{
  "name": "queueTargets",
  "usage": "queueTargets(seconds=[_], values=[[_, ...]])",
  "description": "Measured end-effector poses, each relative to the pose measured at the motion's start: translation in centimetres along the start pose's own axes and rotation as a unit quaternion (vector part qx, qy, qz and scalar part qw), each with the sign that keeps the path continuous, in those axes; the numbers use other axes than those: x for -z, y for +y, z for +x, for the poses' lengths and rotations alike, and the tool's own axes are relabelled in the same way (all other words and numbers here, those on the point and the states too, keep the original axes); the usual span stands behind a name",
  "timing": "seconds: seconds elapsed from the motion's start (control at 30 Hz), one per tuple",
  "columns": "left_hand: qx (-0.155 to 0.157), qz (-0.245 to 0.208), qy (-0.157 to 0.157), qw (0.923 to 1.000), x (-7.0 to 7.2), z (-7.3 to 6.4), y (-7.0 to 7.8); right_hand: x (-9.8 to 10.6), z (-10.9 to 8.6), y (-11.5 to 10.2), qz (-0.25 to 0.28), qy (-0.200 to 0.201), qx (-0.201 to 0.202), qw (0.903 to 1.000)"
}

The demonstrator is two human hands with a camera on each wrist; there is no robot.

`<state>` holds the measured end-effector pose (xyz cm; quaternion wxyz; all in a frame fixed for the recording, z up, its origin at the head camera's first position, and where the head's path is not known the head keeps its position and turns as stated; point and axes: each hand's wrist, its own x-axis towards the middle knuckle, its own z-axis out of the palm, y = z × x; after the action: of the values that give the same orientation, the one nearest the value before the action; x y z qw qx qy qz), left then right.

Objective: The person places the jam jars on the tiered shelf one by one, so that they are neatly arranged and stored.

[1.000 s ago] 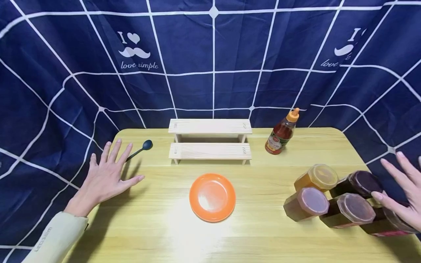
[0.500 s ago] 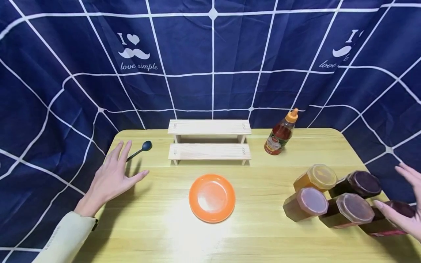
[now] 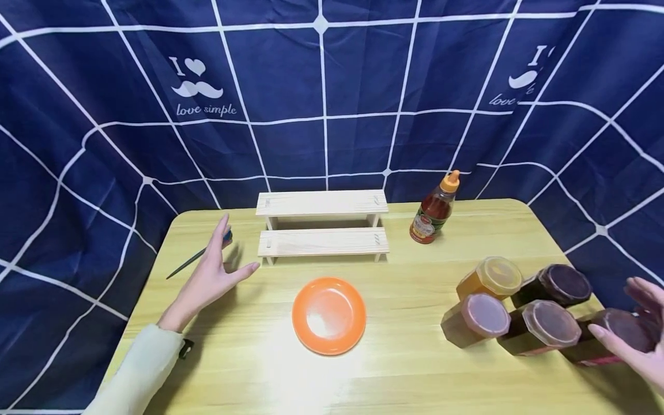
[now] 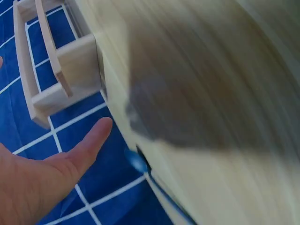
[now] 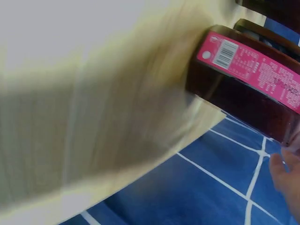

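My left hand (image 3: pixel 210 276) is spread above the table's left side, thumb out to the right. It partly covers a dark blue-green spoon (image 3: pixel 187 263), which lies on the table. In the left wrist view the spoon (image 4: pixel 137 161) is apart from the thumb (image 4: pixel 89 145). At the right edge, my right hand (image 3: pixel 643 346) reaches around a dark jar (image 3: pixel 607 340), thumb on its near side and fingers bent beyond it. In the right wrist view this jar (image 5: pixel 243 101) shows a pink label with a barcode. Whether the right fingers touch it cannot be told.
Several other lidded jars stand close together: amber (image 3: pixel 490 278), brownish (image 3: pixel 474 321) and dark ones (image 3: pixel 539 328). An orange plate (image 3: pixel 329 316) lies mid-table. Behind it stands a two-step wooden rack (image 3: pixel 323 242). A sauce bottle (image 3: pixel 434 210) with an orange cap stands at the back right.
My left hand has moved right and forward, now over part of the spoon. The right hand's fingers have bent and come lower near the far-right jar. The head view has shifted slightly.
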<state>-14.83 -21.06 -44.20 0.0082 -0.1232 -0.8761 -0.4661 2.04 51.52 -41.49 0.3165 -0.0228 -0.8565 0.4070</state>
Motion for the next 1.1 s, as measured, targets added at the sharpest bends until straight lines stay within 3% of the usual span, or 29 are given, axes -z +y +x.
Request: queueTargets(seconds=[0.1,0.33,0.4,0.57,0.67,0.77,0.9,0.97,1.1], values=[[0.006,-0.044,-0.01,0.9989,-0.8,0.5,-0.1,-0.2,-0.2,0.4,0.019,-0.006,-0.006,0.9998],[-0.003,-0.098,-0.025,0.9948,-2.5,2.0,-0.6,0.0,-0.8,1.8,0.093,-0.017,0.065,0.9934],[-0.005,-0.108,-0.026,0.9938,-2.8,2.3,-0.6,0.2,-1.0,2.1,0.077,-0.017,0.066,0.9947],[-0.019,-0.124,-0.028,0.9917,-3.4,3.3,-0.7,0.6,-1.8,2.5,0.034,0.003,0.031,0.999],[-0.024,-0.133,-0.033,0.9903,-3.5,3.7,-0.8,0.7,-2.6,2.6,0.038,0.009,-0.003,0.9992],[-0.025,-0.137,-0.036,0.9896,-3.7,4.2,-0.9,0.7,-3.4,2.9,0.102,0.014,-0.05,0.9935],[-0.027,-0.143,-0.042,0.9885,-3.9,4.8,-0.9,0.6,-4.1,3.4,0.187,0.03,-0.098,0.977],[-0.028,-0.141,-0.045,0.9885,-4.1,5.0,-0.9,0.6,-4.2,3.7,0.199,0.035,-0.103,0.9739],[-0.026,-0.124,-0.05,0.9908,-4.3,5.4,-0.8,0.4,-4.3,3.8,0.163,0.049,-0.111,0.9792]])
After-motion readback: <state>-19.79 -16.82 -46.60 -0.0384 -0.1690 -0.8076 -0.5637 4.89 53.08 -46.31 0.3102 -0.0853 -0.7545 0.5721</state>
